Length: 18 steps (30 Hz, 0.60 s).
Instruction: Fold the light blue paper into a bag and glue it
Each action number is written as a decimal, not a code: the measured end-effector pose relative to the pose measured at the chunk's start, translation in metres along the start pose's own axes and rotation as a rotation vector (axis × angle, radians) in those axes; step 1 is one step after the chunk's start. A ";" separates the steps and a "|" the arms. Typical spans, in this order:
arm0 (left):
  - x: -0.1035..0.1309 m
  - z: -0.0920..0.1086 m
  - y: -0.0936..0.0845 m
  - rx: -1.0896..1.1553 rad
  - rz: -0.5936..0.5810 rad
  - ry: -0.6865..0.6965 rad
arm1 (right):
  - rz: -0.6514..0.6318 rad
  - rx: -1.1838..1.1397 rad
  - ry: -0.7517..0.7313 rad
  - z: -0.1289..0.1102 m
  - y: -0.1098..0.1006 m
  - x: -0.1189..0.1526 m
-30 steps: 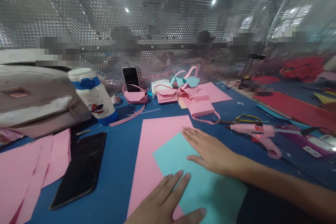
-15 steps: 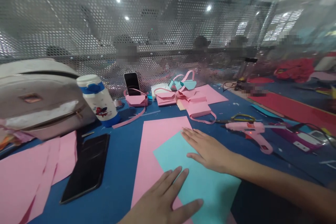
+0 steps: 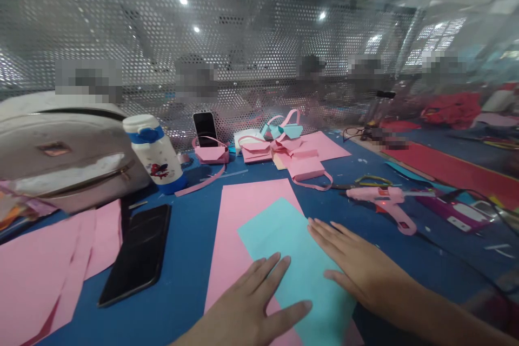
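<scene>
Turquoise paper [image 3: 279,232] lies askew over pink paper [image 3: 229,227] at near centre, its far corner inside the pink outline. The left hand [image 3: 251,297] rests on it, fingers spread, gripping nothing; the right hand [image 3: 359,267] lies along its right edge, fingers extended, also ungripping. Bare tabletop [image 3: 186,243] separates the pink paper from the black smartphone [image 3: 140,251] at left; more opens rightward, short of the glue gun [image 3: 383,198]. Counted: two smartphones, one glue gun, one bottle [image 3: 158,159], one backpack [image 3: 81,151].
</scene>
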State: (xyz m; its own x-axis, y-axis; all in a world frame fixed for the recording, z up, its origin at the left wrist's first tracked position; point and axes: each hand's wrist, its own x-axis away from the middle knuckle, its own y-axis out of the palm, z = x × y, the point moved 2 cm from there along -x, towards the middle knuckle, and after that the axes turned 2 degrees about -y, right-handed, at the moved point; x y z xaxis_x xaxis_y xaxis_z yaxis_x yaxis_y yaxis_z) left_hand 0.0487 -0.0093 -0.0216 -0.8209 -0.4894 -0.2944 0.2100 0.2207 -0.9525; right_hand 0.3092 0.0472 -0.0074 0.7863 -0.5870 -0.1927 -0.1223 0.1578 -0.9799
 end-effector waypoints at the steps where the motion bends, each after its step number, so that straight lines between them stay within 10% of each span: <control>1: -0.001 0.000 -0.002 0.007 0.005 -0.002 | 0.033 0.021 -0.006 -0.002 -0.001 0.006; 18: -0.001 -0.003 -0.004 -0.002 -0.003 0.020 | 0.204 0.274 0.127 -0.025 -0.009 0.080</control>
State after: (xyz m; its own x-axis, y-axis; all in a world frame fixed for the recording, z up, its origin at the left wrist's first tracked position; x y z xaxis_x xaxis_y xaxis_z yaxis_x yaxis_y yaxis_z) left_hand 0.0469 -0.0077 -0.0171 -0.8319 -0.4733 -0.2895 0.2061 0.2208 -0.9533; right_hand 0.3582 -0.0205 -0.0155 0.6786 -0.6130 -0.4047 -0.0888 0.4784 -0.8736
